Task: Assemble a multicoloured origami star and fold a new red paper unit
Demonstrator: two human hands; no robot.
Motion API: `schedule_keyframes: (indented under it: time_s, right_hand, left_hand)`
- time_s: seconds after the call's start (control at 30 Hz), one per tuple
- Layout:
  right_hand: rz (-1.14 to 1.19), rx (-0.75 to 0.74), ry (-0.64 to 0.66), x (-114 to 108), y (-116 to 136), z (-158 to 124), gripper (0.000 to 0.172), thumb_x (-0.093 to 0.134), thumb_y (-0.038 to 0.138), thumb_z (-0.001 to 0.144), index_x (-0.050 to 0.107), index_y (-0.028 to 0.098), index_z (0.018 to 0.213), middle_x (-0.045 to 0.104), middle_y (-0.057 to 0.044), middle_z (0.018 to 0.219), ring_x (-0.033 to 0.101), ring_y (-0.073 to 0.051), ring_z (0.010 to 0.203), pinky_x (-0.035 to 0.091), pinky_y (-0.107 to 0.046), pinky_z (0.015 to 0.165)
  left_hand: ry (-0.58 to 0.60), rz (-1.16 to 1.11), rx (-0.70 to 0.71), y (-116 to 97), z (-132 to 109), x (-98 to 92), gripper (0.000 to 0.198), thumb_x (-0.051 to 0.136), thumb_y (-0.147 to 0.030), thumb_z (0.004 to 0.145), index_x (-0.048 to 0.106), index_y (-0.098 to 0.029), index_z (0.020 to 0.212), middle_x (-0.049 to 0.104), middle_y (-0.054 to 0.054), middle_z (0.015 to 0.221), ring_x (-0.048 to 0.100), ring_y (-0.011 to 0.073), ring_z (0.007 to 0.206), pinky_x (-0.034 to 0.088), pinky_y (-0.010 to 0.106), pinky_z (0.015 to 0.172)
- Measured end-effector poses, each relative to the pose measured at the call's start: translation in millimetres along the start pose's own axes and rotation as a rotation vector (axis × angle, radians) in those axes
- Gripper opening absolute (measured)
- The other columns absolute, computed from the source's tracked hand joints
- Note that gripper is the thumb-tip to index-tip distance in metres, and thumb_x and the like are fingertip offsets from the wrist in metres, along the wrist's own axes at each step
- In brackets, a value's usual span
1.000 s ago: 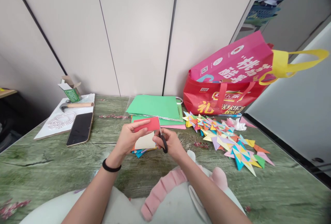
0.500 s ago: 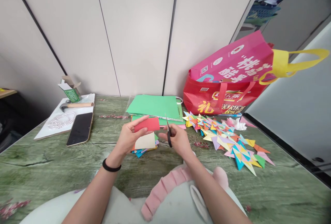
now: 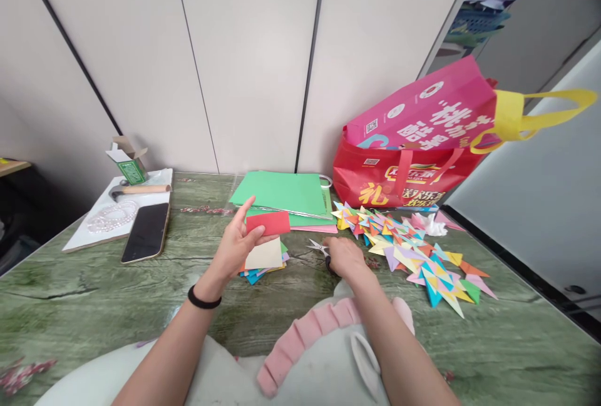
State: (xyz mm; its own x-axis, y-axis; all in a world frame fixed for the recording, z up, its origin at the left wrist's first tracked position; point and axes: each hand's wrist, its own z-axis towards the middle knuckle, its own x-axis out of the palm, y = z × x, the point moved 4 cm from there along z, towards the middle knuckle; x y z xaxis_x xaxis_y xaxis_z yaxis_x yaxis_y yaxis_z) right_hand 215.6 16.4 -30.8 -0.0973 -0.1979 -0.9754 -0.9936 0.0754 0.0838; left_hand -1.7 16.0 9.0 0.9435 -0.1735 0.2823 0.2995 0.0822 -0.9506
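Observation:
My left hand (image 3: 238,238) pinches a red rectangle of paper (image 3: 272,223) between thumb and fingers, its index finger raised. Low over the table, my right hand (image 3: 345,254) is closed around the handles of small scissors (image 3: 320,247). Their blades point left and stand a little apart; much of the black handles is hidden by the hand. Just below the red paper lies a small stack of coloured paper sheets (image 3: 263,256), a cream one on top. To the right of my right hand spreads a pile of folded paper pieces (image 3: 413,249) in many colours.
Green sheets (image 3: 282,192) lie by the wall, and a red gift bag (image 3: 399,174) stands at the back right. On the left are a phone (image 3: 146,232), a hammer (image 3: 145,189), beads (image 3: 113,216) and a small opened box (image 3: 131,169). A plush toy (image 3: 310,343) is at the front edge.
My right hand has moved right and down with the scissors, away from the red paper, and has turned palm down. My left index finger has lifted off the paper.

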Motion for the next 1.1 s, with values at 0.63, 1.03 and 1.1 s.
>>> schedule_keyframes:
  time_s: [0.63, 1.03, 1.1]
  right_hand:
    - [1.529, -0.321, -0.144, 9.2, 48.0, 1.5, 0.032, 0.07, 0.042, 0.06, 0.058, 0.017, 0.076, 0.062, -0.002, 0.067, 0.061, -0.017, 0.061, 0.052, -0.03, 0.052]
    - [1.253, -0.548, -0.361, -3.5, 53.1, -9.5, 0.015, 0.067, 0.027, 0.067, 0.063, 0.018, 0.079, 0.063, -0.006, 0.085, 0.062, -0.019, 0.079, 0.052, -0.036, 0.076]
    - [1.241, -0.58, -0.346, -4.5, 55.1, -11.4, 0.023, 0.069, 0.027, 0.065, 0.064, 0.018, 0.085, 0.064, -0.006, 0.09, 0.061, -0.02, 0.084, 0.051, -0.036, 0.08]
  left_hand:
    - [-0.059, 0.189, -0.253, 24.5, 4.1, -4.6, 0.036, 0.076, -0.033, 0.059, 0.058, -0.01, 0.081, 0.071, 0.01, 0.063, 0.068, 0.0231, 0.058, 0.056, 0.029, 0.052]
    - [-0.03, -0.015, -0.18, 23.7, 4.6, 0.0, 0.043, 0.073, -0.03, 0.064, 0.054, -0.012, 0.098, 0.071, 0.008, 0.08, 0.068, 0.0215, 0.075, 0.052, 0.041, 0.081]
    - [-0.035, 0.004, -0.18, 22.4, 4.4, 0.4, 0.045, 0.073, -0.029, 0.064, 0.053, -0.013, 0.101, 0.071, 0.006, 0.079, 0.068, 0.0213, 0.075, 0.052, 0.043, 0.081]
